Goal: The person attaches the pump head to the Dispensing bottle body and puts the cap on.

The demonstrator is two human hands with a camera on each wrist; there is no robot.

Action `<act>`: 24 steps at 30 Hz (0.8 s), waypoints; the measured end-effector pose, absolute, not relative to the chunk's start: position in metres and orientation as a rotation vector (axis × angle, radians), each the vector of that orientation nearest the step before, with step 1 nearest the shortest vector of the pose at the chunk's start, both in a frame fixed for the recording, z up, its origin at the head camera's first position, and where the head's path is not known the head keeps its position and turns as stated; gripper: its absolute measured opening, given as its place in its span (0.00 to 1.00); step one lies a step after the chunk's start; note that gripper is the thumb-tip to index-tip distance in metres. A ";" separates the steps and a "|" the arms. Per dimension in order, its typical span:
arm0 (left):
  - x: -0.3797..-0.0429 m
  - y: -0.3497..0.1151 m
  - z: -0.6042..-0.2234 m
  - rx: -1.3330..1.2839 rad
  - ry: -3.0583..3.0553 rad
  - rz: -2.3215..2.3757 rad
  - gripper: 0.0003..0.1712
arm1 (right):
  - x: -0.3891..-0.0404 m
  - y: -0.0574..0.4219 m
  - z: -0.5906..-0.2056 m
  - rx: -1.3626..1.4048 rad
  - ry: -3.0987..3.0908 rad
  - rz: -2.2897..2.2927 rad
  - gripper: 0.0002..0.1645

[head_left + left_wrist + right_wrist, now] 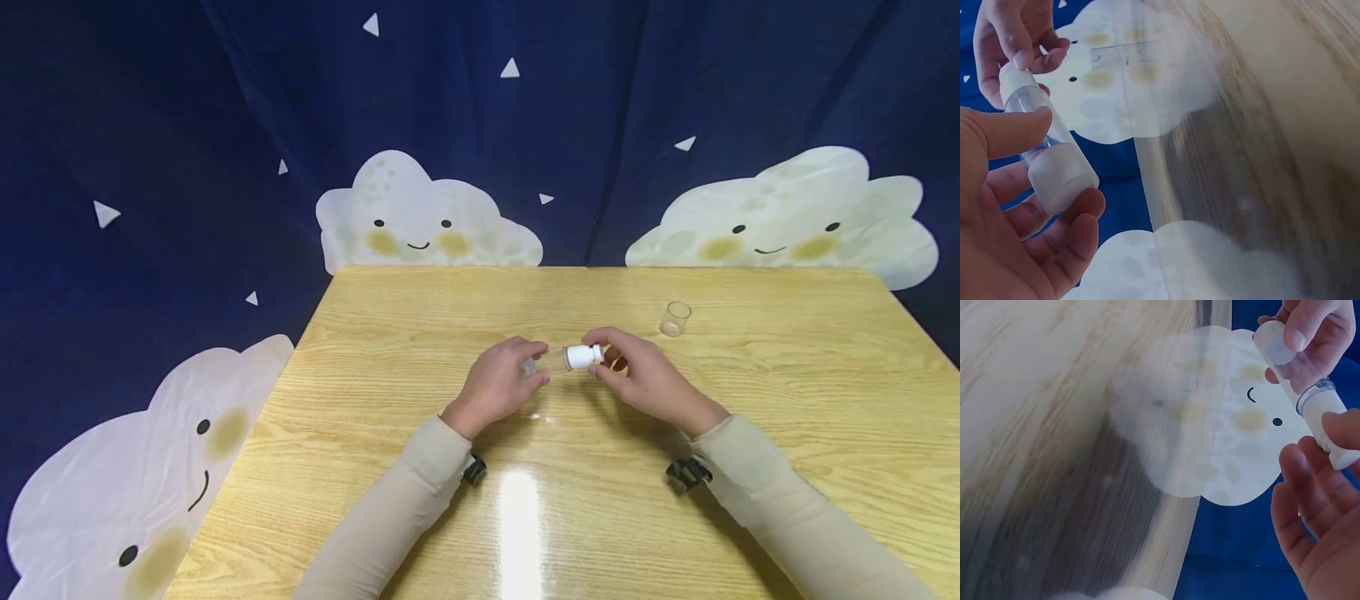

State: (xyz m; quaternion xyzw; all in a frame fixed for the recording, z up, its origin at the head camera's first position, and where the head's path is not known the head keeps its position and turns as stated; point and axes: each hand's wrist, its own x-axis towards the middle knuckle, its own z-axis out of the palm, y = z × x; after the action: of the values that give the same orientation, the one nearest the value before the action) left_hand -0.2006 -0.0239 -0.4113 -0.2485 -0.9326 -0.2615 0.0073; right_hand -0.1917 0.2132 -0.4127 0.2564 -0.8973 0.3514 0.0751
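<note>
"Bottle (583, 357) mid-frame, head view: readable label?"
"Can't make any out. Left hand (498, 379) curls round its clear part, right hand (647, 377) pinches the nozzle end. Clear cup (675, 319), upper right there, isn't in right wrist view."

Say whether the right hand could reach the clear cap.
Probably yes: the clear cap sits near the right hand, nothing visible between them, though that hand would need to release the bottle.

Head view from above, facing forward and down across the pale wood-grain counter (390, 321), farthest back, left wrist view close, facing past the bare left hand (1000, 234) toward the bare right hand (1013, 34), right wrist view close, facing oppositely, all sharing the clear-and-white cylindrical bottle (1320, 407)
</note>
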 end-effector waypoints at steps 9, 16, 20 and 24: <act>-0.199 -0.024 -0.414 -0.784 -2.917 -0.795 0.24 | -0.190 0.212 -0.414 0.765 -2.709 1.028 0.16; -0.199 -0.023 -0.415 -0.809 -2.873 -0.741 0.23 | -0.190 0.213 -0.414 0.793 -2.717 1.031 0.11; -0.199 -0.023 -0.414 -0.808 -2.880 -0.736 0.23 | -0.191 0.213 -0.414 0.813 -2.715 1.024 0.11; -0.199 -0.023 -0.413 -0.798 -2.917 -0.748 0.23 | -0.191 0.213 -0.413 0.806 -2.718 1.023 0.12</act>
State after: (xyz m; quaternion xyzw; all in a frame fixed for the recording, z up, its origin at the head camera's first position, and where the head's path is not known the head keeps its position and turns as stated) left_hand -0.1985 -0.0233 -0.4134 -0.2560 -0.9363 -0.2402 0.0132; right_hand -0.1915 0.2126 -0.4135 0.2669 -0.9000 0.3387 0.0636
